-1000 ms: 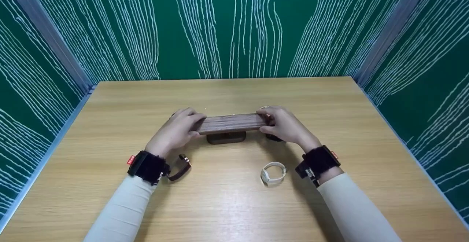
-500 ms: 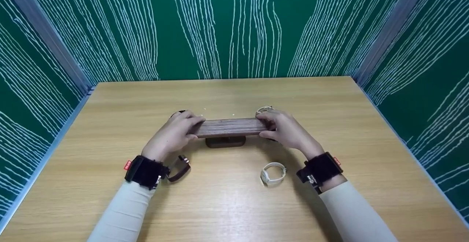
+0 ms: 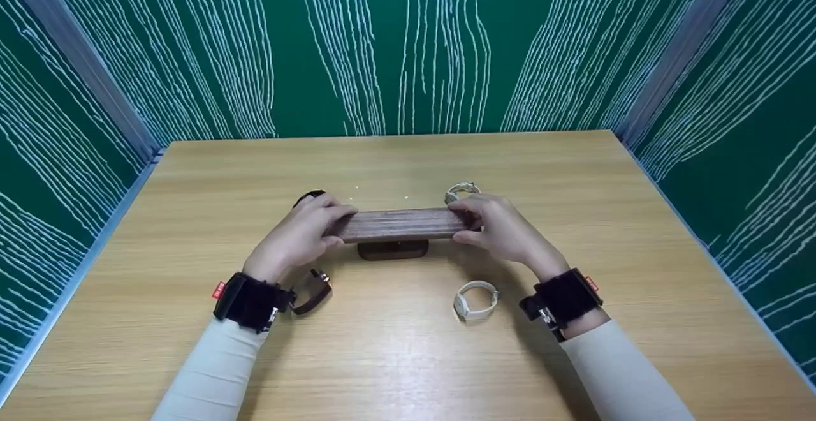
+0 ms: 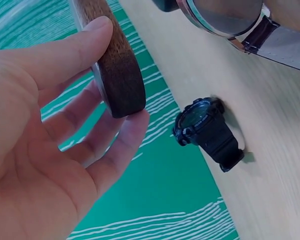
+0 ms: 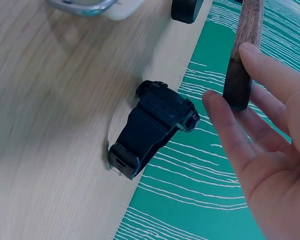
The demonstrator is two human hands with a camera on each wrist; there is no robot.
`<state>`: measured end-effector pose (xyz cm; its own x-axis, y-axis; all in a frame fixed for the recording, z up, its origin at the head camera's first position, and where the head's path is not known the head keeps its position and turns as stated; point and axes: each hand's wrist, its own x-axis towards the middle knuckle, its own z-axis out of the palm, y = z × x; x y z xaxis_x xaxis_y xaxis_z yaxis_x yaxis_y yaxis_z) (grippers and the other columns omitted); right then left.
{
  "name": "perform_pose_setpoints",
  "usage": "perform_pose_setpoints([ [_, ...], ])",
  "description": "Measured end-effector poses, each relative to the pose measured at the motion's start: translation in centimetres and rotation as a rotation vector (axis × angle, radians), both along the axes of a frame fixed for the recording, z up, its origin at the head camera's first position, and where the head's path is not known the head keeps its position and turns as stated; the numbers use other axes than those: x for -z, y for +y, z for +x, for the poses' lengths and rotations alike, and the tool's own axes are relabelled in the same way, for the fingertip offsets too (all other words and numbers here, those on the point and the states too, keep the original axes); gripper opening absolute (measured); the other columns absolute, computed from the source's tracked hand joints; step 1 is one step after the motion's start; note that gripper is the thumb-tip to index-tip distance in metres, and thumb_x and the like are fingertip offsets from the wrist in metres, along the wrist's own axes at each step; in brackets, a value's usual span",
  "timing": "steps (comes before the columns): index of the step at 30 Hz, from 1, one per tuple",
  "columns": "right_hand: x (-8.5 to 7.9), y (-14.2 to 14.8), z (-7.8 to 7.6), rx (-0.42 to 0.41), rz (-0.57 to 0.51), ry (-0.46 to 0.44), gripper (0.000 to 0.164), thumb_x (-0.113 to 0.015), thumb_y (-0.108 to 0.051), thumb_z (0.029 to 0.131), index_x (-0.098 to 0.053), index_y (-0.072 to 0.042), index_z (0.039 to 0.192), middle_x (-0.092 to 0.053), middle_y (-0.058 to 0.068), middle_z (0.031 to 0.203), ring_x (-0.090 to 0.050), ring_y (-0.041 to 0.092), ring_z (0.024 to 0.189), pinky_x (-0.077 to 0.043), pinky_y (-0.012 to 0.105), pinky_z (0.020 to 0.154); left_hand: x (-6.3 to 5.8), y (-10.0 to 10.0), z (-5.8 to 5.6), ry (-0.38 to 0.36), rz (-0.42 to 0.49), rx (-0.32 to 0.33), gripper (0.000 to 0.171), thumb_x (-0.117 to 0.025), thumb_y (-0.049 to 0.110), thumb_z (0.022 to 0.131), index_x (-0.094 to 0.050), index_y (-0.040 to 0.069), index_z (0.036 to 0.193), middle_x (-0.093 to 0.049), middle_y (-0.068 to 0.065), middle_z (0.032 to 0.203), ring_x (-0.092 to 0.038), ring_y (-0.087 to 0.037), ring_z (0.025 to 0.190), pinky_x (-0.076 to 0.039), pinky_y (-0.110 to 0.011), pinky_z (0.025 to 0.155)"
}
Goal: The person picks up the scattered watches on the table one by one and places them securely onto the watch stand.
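A dark wooden T-bar watch stand (image 3: 401, 224) is in the middle of the table, its rounded base (image 3: 393, 250) showing below the bar. My left hand (image 3: 296, 236) grips the bar's left end, thumb on the near side. At the right end, my right hand (image 3: 503, 226) pinches the bar between thumb and fingers. A black watch (image 4: 205, 130) stands on its strap close to the left hand. Another black watch (image 5: 155, 125) lies beside the right hand in the right wrist view; the hand hides it in the head view.
A brown-strapped watch (image 3: 312, 293) lies inside my left forearm, and a white watch (image 3: 476, 300) is nearer the right wrist. Beyond the right hand sits a pale metallic watch (image 3: 461, 190). Green walls with white lines surround the wooden table (image 3: 395, 357).
Both hands and the watch stand have come slightly toward me. More of the watches behind each hand now shows. The other watches have stayed put.
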<state>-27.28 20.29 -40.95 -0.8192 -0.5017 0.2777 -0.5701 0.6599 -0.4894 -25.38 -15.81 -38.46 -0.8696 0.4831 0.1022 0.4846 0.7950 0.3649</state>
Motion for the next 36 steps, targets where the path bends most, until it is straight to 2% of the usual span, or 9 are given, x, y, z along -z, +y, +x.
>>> perform_pose_setpoints([
  [13, 0.0, -0.1, 0.2, -0.005, -0.011, -0.025, 0.050, -0.088, -0.009, 0.087, -0.071, -0.001, 0.134, -0.073, 0.014, 0.122, -0.067, 0.028, 0.110, -0.056, 0.046, 0.097, 0.0, -0.3, 0.2, -0.044, 0.029, -0.030, 0.059, -0.082, 0.008, 0.093, -0.063, 0.016, 0.148, -0.060, -0.008, 0.137, -0.050, -0.030, 0.133, -0.041, -0.048, 0.117],
  [20, -0.6, 0.6, 0.6, -0.003, -0.056, -0.067, 0.057, -0.085, -0.004, 0.090, -0.065, -0.005, 0.143, -0.070, 0.013, 0.133, -0.070, 0.027, 0.112, -0.059, 0.045, 0.098, 0.2, -0.6, 0.4, -0.028, 0.048, -0.033, 0.060, -0.083, 0.013, 0.094, -0.061, 0.015, 0.150, -0.061, -0.007, 0.140, -0.052, -0.029, 0.134, -0.042, -0.048, 0.118],
  [26, -1.1, 2.1, 1.1, 0.031, -0.062, -0.069, 0.054, -0.079, -0.006, 0.095, -0.063, -0.004, 0.146, -0.071, 0.016, 0.130, -0.073, 0.032, 0.107, -0.059, 0.051, 0.094, -0.1, -1.1, 0.7, -0.007, 0.061, -0.040, 0.063, -0.084, 0.022, 0.094, -0.059, 0.018, 0.153, -0.060, -0.007, 0.141, -0.051, -0.030, 0.134, -0.042, -0.049, 0.117],
  [29, -1.3, 3.0, 1.3, 0.062, -0.054, -0.074, 0.048, -0.077, -0.008, 0.096, -0.065, -0.003, 0.143, -0.070, 0.019, 0.131, -0.073, 0.034, 0.104, -0.060, 0.052, 0.089, -0.3, -1.4, 0.9, 0.013, 0.069, -0.038, 0.062, -0.083, 0.025, 0.095, -0.059, 0.019, 0.152, -0.060, -0.007, 0.141, -0.050, -0.031, 0.134, -0.042, -0.050, 0.117],
  [36, -1.0, 4.5, 1.2, 0.124, 0.029, -0.129, 0.037, -0.080, -0.010, 0.094, -0.072, 0.000, 0.129, -0.072, 0.021, 0.128, -0.074, 0.028, 0.094, -0.062, 0.045, 0.083, -0.5, -2.2, 1.4, 0.028, 0.100, -0.050, 0.064, -0.083, 0.027, 0.095, -0.058, 0.024, 0.153, -0.059, -0.004, 0.146, -0.049, -0.031, 0.139, -0.041, -0.054, 0.117],
])
